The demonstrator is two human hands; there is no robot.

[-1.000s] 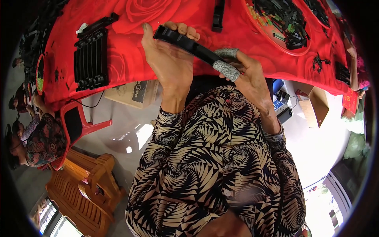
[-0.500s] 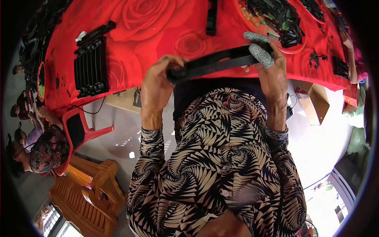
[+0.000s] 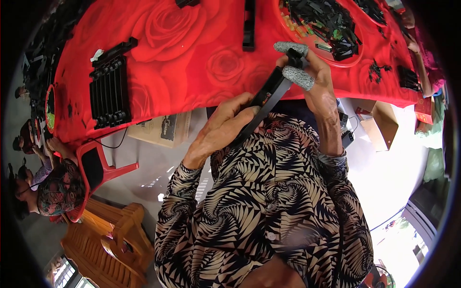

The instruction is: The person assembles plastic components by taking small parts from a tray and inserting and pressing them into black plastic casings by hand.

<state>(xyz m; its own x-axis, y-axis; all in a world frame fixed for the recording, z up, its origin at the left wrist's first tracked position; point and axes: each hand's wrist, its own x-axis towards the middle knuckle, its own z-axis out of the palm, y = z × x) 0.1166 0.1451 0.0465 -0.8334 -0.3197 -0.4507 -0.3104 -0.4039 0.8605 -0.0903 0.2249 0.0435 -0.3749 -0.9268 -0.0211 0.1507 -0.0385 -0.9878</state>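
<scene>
A long black plastic part (image 3: 268, 98) is held between my two hands, slanting from lower left to upper right at the table's near edge. My left hand (image 3: 222, 126) is closed round its lower end, thumb along the near side. At the upper end, my right hand (image 3: 318, 89) grips it between thumb and forefinger, both in grey speckled finger covers (image 3: 298, 78). Some small orange and green bits show inside the part. Several similar black parts (image 3: 109, 92) lie side by side at left on the red rose-patterned tablecloth (image 3: 182, 72).
Ahead lies another long black part (image 3: 248, 29). A round red tray (image 3: 346, 64) at far right holds many small black, green and orange pieces. Below the table are cardboard boxes (image 3: 163, 130), a red chair (image 3: 93, 165) and a wooden bench (image 3: 101, 245). Another person (image 3: 57, 187) sits at left.
The black part has turned from nearly level to a steep slant. My left hand has moved right and nearer my body; my right hand has shifted slightly left.
</scene>
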